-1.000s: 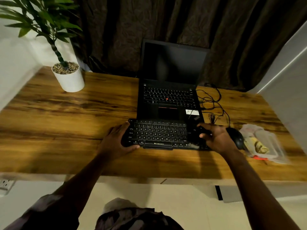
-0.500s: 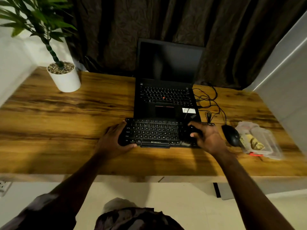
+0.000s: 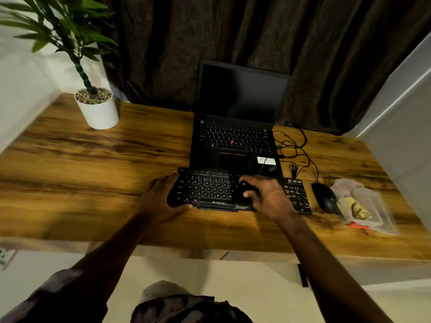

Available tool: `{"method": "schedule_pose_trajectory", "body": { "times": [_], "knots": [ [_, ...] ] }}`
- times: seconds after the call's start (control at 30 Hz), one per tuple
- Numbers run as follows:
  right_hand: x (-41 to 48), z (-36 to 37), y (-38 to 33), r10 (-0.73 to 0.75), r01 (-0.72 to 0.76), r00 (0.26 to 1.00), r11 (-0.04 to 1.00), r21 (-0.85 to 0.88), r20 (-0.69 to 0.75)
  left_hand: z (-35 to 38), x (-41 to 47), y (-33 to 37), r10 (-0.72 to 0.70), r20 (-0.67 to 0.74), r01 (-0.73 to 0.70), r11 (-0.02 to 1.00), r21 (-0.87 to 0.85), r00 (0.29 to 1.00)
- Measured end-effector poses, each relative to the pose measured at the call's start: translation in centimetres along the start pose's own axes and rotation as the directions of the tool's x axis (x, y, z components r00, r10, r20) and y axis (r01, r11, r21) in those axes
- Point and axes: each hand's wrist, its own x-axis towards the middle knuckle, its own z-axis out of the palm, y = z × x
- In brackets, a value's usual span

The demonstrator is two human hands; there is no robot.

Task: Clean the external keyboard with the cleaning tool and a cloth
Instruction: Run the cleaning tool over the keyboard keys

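Head view: left hand (image 3: pixel 163 199) grips the black external keyboard (image 3: pixel 210 190) by its left end on the wooden desk (image 3: pixel 93 183); right hand (image 3: pixel 265 197) curls around a small black tool (image 3: pixel 247 191) on the keys. Clear plastic packet (image 3: pixel 377 201) holds yellowish items (image 3: pixel 356 207).

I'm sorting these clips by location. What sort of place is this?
Most likely a home desk or small study corner. An open laptop, an external keyboard and a mouse sit on a wooden desk, with a potted plant at one corner and dark curtains behind.
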Motion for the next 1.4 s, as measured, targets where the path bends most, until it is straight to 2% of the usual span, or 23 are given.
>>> {"method": "schedule_pose_trajectory", "body": {
  "times": [0.1, 0.3, 0.43, 0.5, 0.6, 0.7, 0.8, 0.9, 0.97, 1.07, 1.27, 1.4],
  "knots": [
    [-0.1, -1.0, 0.9, 0.049, -0.048, 0.999, 0.998, -0.034, 0.008, 0.0, -0.4, 0.2, 0.015, 0.02, -0.015, 0.999, 0.033, 1.0],
    [-1.5, -3.1, 3.9, 0.145, -0.147, 0.989, 0.982, -0.119, -0.027, 1.4, -1.6, -0.5, -0.019, -0.038, 0.021, 0.998, 0.056, 0.999],
    [-1.1, -1.7, 1.6, 0.095, -0.094, 0.995, 0.992, -0.089, 0.004, 1.6, -1.8, -0.6, -0.016, -0.045, 0.019, 0.998, 0.068, 0.999],
    [-0.5, -0.5, -0.5, 0.025, -0.024, 0.999, 0.998, -0.055, 0.025, 1.7, -1.8, -0.7, -0.012, -0.044, 0.014, 0.999, 0.052, 0.999],
    [0.4, 0.6, -2.8, -0.055, 0.054, 0.998, 0.996, 0.07, 0.005, 1.7, -1.8, -0.9, -0.009, -0.042, 0.01, 0.999, 0.036, 0.999],
    [0.6, 0.8, -3.7, -0.049, 0.047, 0.999, 0.985, 0.168, 0.006, 1.6, -1.8, -0.9, -0.017, -0.045, 0.018, 1.0, 0.024, 0.999],
    [0.2, 0.3, -2.6, -0.035, 0.033, 0.999, 0.995, 0.094, 0.012, 1.4, -1.9, -0.7, -0.014, -0.044, 0.015, 1.0, 0.02, 0.999],
    [-0.4, -1.1, -0.7, 0.063, -0.064, 0.998, 0.998, 0.019, 0.024, 1.4, -1.8, -0.7, -0.006, -0.062, 0.008, 1.0, 0.03, 0.998],
    [-0.5, -1.4, -0.1, 0.076, -0.076, 0.997, 0.997, -0.015, 0.006, 1.5, -1.8, -0.8, -0.002, -0.065, 0.004, 1.0, 0.028, 0.998],
    [0.0, -0.5, -1.0, 0.041, -0.041, 0.999, 0.999, 0.0, 0.015, 1.6, -1.7, -0.9, 0.002, -0.07, 0.0, 0.999, 0.033, 0.998],
    [2.2, 2.9, -6.6, -0.14, 0.137, 0.99, 0.978, 0.155, 0.008, 0.7, -1.9, -0.2, 0.03, -0.111, -0.029, 1.0, 0.011, 0.993],
    [2.6, 3.0, -6.9, -0.163, 0.157, 0.986, 0.98, 0.126, 0.038, 1.1, -1.9, -0.6, 0.048, -0.108, -0.047, 0.999, 0.011, 0.993]
  ]
}}
